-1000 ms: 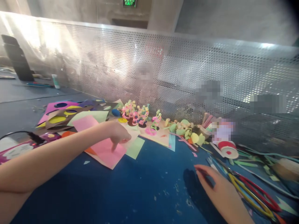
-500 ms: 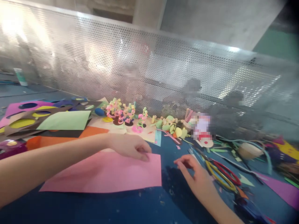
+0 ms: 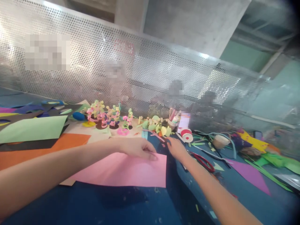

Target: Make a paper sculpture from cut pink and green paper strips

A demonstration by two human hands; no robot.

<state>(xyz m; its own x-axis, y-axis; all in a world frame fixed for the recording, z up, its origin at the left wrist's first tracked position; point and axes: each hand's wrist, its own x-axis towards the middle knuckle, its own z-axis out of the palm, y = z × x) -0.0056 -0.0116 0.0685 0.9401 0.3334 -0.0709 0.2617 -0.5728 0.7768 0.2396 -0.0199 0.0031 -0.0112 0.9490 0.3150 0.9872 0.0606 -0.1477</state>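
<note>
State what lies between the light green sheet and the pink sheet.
In the head view, a black sheet and an orange sheet lie between the light green sheet and pink sheet; the left forearm hides part of that stretch.

The left hand (image 3: pixel 138 149) grips the upper edge of a pink sheet (image 3: pixel 131 173) near its right corner, fingers curled over. The right hand (image 3: pixel 177 150) reaches over the worktop (image 3: pixel 122 206) beside some pink scraps (image 3: pixel 158 136); its grasp is unclear. Red-handled scissors (image 3: pixel 206 164) lie just beside the right forearm. Left of the pink sheet are orange paper (image 3: pixel 72 141) and a pale green sheet (image 3: pixel 35 128). Behind stand curly paper decorations (image 3: pixel 113 116), with a red-and-white spool (image 3: pixel 187 136) farther right. A purple piece (image 3: pixel 250 175) lies at the right, and a perforated metal screen (image 3: pixel 150 72) runs along the back.
</note>
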